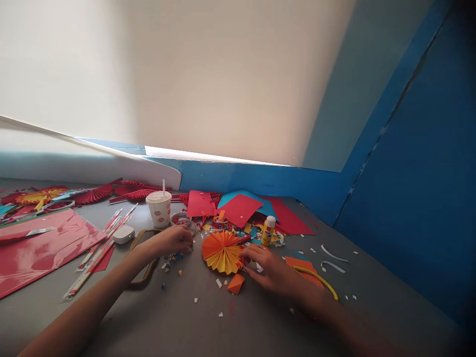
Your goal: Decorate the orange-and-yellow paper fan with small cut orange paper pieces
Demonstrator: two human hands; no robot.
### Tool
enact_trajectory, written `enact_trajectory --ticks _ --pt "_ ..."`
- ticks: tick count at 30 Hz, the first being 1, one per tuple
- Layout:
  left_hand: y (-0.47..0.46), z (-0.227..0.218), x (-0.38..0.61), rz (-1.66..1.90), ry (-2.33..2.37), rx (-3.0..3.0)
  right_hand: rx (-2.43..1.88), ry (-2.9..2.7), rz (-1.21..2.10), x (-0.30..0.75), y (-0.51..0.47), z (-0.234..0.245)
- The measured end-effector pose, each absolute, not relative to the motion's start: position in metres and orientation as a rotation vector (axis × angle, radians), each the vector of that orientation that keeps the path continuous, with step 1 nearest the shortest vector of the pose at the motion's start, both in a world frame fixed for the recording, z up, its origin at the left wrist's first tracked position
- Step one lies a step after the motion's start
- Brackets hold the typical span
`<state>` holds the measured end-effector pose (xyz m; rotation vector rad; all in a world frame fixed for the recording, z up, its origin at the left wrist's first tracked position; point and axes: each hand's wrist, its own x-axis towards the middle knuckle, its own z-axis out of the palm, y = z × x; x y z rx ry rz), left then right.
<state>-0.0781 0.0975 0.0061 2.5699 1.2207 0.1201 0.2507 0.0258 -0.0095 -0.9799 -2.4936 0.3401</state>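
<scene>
A pleated paper fan (223, 253), orange on top and yellow below, lies spread on the grey table. My right hand (266, 265) is at its right edge, the fingertips and thumb closed on the rim. Left of the fan, my left hand (178, 240) hovers with curled fingers pressed together; whether they hold anything is hidden. Behind that hand is a roll of clear tape (189, 225). A yellow glue bottle (267, 232) with a white cap stands upright behind my right hand. A folded orange paper piece (236, 284) lies just in front of the fan.
A paper cup (159, 210) with a straw stands at the back. On the left lie a white case (124, 235), wrapped straws (91, 265), a yellow-edged phone-like object (139, 283) and a red plastic sheet (44, 248). Red paper (240, 210) and scraps lie behind; a yellow strip (320, 280) lies right.
</scene>
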Motion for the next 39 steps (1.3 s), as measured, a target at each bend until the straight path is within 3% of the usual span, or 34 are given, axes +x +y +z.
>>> enact_trajectory --ticks 26,39 --pt "0.101 -0.001 -0.076 0.166 1.226 2.494 -0.951 -2.264 0.3 0.25 0.034 -0.008" --pt "0.077 0.009 -0.037 0.802 0.93 2.079 -0.873 -2.181 0.324 0.241 0.022 -0.002"
